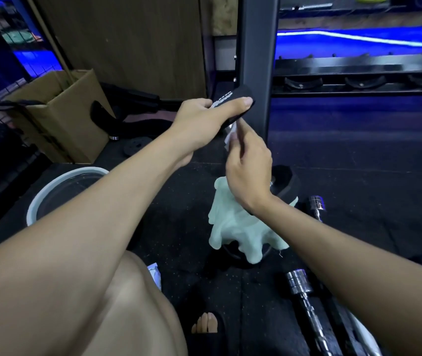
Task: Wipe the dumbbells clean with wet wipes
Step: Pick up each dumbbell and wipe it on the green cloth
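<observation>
A black dumbbell stands on end on the floor, its top head (pixel 233 97) held by my left hand (pixel 204 119), thumb lying across the top. Its lower head (pixel 285 182) shows behind my right wrist. My right hand (pixel 248 165) pinches a white wet wipe (pixel 231 136) against the handle just under the top head. The handle itself is hidden by my hands. A pale green cloth (pixel 238 229) lies draped over something dark on the floor below my right hand.
A black rack post (pixel 256 60) rises right behind the dumbbell, with rack shelves (pixel 358 70) to the right. Chrome bars (pixel 305 291) lie on the floor at right. A white basin (pixel 58 188) and a cardboard box (pixel 61 114) stand at left. My knee and foot are below.
</observation>
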